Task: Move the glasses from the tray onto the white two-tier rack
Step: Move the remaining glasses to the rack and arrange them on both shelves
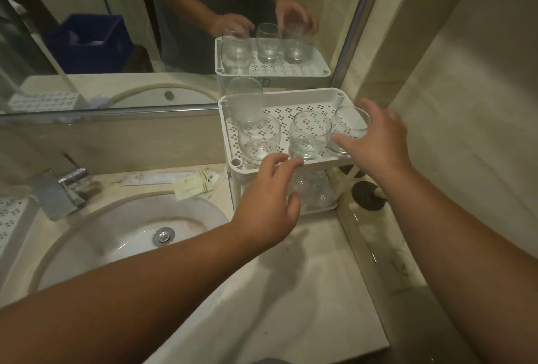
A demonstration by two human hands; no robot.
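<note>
The white two-tier rack [308, 99] stands on the counter in the corner beside the mirror. Its perforated top tier holds a tall glass [244, 101] at the back left, a round glass [259, 139] at the front left and another round glass [310, 133] in the middle. My right hand [375, 142] is wrapped around a third round glass [350, 122] at the right of the top tier. More glasses [313, 189] sit on the lower tier. My left hand [270, 192] is at the rack's front rim with fingers spread, holding nothing. A white perforated tray [11, 215] shows at the left edge.
A round sink [122, 235] with a chrome tap [70, 183] lies to the left of the rack. Paper sachets [189, 184] lie behind the sink. The mirror [116, 29] is behind, a tiled wall [465, 101] stands close on the right, and dark round objects [366, 193] sit beside the rack.
</note>
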